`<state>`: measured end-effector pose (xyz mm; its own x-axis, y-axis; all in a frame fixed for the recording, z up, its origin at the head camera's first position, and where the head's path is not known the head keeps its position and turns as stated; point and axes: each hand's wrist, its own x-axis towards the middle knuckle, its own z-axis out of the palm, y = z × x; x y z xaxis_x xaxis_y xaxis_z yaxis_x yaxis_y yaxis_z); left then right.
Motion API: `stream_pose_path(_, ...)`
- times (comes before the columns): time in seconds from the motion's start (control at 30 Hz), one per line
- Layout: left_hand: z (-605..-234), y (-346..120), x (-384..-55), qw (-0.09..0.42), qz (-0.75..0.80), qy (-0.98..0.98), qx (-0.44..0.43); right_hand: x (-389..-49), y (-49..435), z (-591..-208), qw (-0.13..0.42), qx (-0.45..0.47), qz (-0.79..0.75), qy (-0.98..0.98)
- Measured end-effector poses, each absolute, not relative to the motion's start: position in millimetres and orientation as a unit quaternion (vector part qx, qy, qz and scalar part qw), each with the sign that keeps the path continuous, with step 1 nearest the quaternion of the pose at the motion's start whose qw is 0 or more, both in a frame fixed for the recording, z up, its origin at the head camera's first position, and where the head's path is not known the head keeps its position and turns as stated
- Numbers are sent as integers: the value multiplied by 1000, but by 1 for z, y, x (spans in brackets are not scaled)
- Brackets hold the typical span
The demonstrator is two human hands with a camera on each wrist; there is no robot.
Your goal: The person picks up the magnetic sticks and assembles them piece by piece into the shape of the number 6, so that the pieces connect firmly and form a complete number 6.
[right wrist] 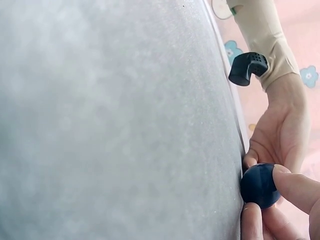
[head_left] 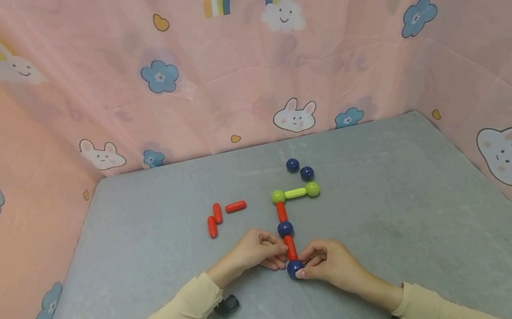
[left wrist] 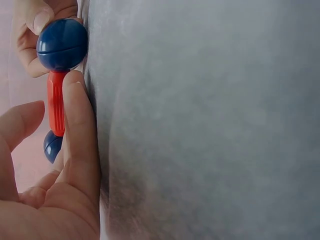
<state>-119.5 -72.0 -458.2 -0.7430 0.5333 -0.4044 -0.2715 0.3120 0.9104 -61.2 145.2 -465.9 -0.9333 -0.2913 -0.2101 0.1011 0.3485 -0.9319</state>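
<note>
Red rods and blue balls form a line running toward me on the table. My right hand (head_left: 334, 265) pinches the nearest blue ball (head_left: 295, 269) between thumb and fingers. Beside the lower red rod (head_left: 290, 248) is my left hand (head_left: 258, 250). In the left wrist view, its fingers (left wrist: 77, 115) lie along that rod, while the thumb stands apart from it. Farther up the line come another blue ball (head_left: 285, 229), an upper red rod (head_left: 282, 211) and a green ball (head_left: 278, 196). From there a green rod (head_left: 295, 193) extends right to a second green ball (head_left: 312, 189).
Several loose red rods (head_left: 217, 213) lie left of the line on the grey table (head_left: 395, 204). Two loose blue balls, one nearer (head_left: 307, 173) and one farther (head_left: 292, 165), rest behind the green rod. A pink patterned cloth (head_left: 223, 86) surrounds the table's back and sides.
</note>
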Motion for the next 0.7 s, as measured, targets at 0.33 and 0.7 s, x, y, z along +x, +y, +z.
stream_pose_path(0.33,-460,-78,-117,341,582,731,100,-62,146,-470,175,-61,-564,805)
stream_pose_path(0.7,-454,-92,-116,311,575,749,103,-62,146,-470,179,-52,-561,806)
